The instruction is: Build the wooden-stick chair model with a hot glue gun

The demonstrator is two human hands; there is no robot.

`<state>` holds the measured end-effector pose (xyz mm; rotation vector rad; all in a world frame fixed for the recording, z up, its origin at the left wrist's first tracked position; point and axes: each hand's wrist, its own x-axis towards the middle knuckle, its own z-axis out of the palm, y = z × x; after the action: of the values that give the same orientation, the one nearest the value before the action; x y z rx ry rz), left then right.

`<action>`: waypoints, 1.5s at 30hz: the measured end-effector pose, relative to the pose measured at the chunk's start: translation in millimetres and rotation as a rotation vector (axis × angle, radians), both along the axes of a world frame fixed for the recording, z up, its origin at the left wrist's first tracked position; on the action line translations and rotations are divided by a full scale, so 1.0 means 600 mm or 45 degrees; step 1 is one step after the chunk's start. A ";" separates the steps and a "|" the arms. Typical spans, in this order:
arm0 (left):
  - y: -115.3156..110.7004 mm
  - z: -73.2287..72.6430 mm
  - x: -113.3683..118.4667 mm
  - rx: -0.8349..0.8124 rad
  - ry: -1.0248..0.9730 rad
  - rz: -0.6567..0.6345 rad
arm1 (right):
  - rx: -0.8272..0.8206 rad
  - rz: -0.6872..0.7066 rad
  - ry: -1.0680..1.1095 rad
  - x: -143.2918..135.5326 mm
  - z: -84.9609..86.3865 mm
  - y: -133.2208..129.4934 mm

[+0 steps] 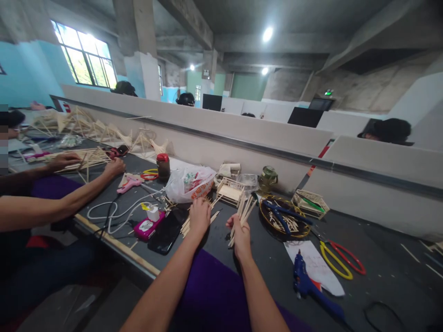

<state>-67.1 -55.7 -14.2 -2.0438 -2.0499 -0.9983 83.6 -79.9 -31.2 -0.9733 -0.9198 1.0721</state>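
Note:
My right hand (241, 235) is closed around a bundle of thin wooden sticks (246, 208) that stands tilted above the dark table (256, 286). My left hand (200, 216) rests over a loose pile of similar sticks (187, 226); its fingertips are bent down among them, and what they grip, if anything, is hidden. Behind my hands sits a small frame built of sticks (230, 192). A white plastic bag (190, 184) lies just beyond my left hand. The black phone (167, 232) is to the left of the pile.
A basket of stick pieces (285, 216), yellow-and-red scissors (341, 260), a blue glue gun (308, 281) and paper (325, 272) are at right. At left are a pink power strip (148, 227), cables, a red-lidded bottle (163, 167) and another person's hands (114, 168).

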 end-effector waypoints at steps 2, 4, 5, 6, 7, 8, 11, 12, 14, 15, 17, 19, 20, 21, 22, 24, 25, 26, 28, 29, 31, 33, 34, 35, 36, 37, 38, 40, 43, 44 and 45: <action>0.005 0.014 0.008 0.141 -0.255 -0.067 | -0.027 0.029 0.022 -0.002 0.000 0.000; 0.017 0.029 0.022 0.239 -0.600 -0.099 | -0.086 0.076 0.039 -0.004 -0.003 0.000; 0.025 0.034 0.030 0.303 -0.772 -0.087 | -0.107 0.107 0.042 -0.005 -0.006 0.000; 0.034 0.037 0.037 0.366 -0.918 -0.089 | -0.120 0.143 0.038 -0.006 -0.009 0.001; 0.042 0.038 0.043 0.412 -1.041 -0.111 | -0.129 0.175 0.034 -0.008 -0.013 0.002; 0.051 0.035 0.047 0.435 -1.147 -0.138 | -0.138 0.199 0.032 -0.010 -0.018 0.003; 0.069 0.013 0.048 0.416 -1.410 -0.150 | -0.210 0.221 0.032 -0.024 -0.030 0.011; 0.073 0.004 0.045 0.392 -1.538 -0.132 | -0.229 0.228 0.033 -0.034 -0.032 0.016; 0.077 -0.010 0.037 0.385 -1.784 -0.042 | -0.232 0.249 0.035 -0.060 -0.032 0.028; 0.078 -0.015 0.033 0.392 -1.829 -0.010 | -0.210 0.261 0.035 -0.075 -0.030 0.036; 0.078 -0.017 0.025 0.400 -1.874 0.021 | -0.163 0.291 0.050 -0.107 -0.025 0.051; 0.076 -0.014 0.021 0.383 -1.917 0.004 | -0.068 0.345 0.049 -0.129 -0.021 0.063; 0.076 -0.012 0.019 0.373 -1.940 -0.013 | -0.041 0.362 0.046 -0.135 -0.019 0.067; 0.076 -0.010 0.018 0.370 -1.955 -0.031 | -0.040 0.358 0.052 -0.135 -0.018 0.070; 0.076 -0.008 0.017 0.369 -1.963 -0.048 | -0.061 0.333 0.072 -0.131 -0.018 0.071; 0.079 -0.007 0.015 0.376 -1.958 -0.083 | -0.131 0.232 0.164 -0.113 -0.015 0.070; 0.080 -0.006 0.014 0.367 -1.953 -0.104 | -0.147 0.191 0.232 -0.100 -0.012 0.069; 0.081 -0.006 0.013 0.347 -1.950 -0.126 | -0.149 0.184 0.301 -0.086 -0.007 0.069; 0.081 -0.004 0.015 0.252 -1.960 -0.185 | -0.184 0.269 0.419 -0.058 0.008 0.067; 0.079 -0.002 0.018 0.189 -1.965 -0.227 | -0.219 0.330 0.440 -0.045 0.017 0.067; 0.071 0.004 0.029 0.056 -1.969 -0.337 | -0.228 0.358 0.442 -0.023 0.036 0.066; 0.060 0.009 0.044 -0.064 -1.973 -0.458 | -0.194 0.328 0.454 -0.004 0.054 0.064; 0.054 0.010 0.054 -0.120 -1.980 -0.515 | -0.172 0.301 0.457 0.004 0.060 0.063; 0.049 0.010 0.065 -0.175 -1.985 -0.568 | -0.152 0.265 0.447 0.012 0.066 0.062; 0.043 0.009 0.076 -0.230 -1.977 -0.625 | -0.133 0.220 0.419 0.019 0.069 0.060; 0.039 0.006 0.088 -0.291 -1.972 -0.686 | -0.114 0.172 0.374 0.026 0.070 0.057; 0.036 0.001 0.100 -0.345 -1.965 -0.751 | -0.097 0.127 0.315 0.033 0.069 0.055; 0.032 -0.012 0.122 -0.402 -1.915 -0.853 | -0.061 0.035 0.191 0.046 0.061 0.050; 0.032 -0.032 0.146 -0.390 -1.782 -0.864 | 0.017 -0.065 0.078 0.059 0.043 0.046; 0.033 -0.036 0.150 -0.362 -1.722 -0.868 | 0.035 -0.063 0.061 0.062 0.037 0.045; 0.034 -0.040 0.152 -0.332 -1.658 -0.877 | 0.048 -0.040 0.048 0.065 0.032 0.045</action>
<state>24.2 -35.6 -38.0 -2.6236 -1.7669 -2.9150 122.4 -52.8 -12.1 -0.9305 -0.8881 1.0402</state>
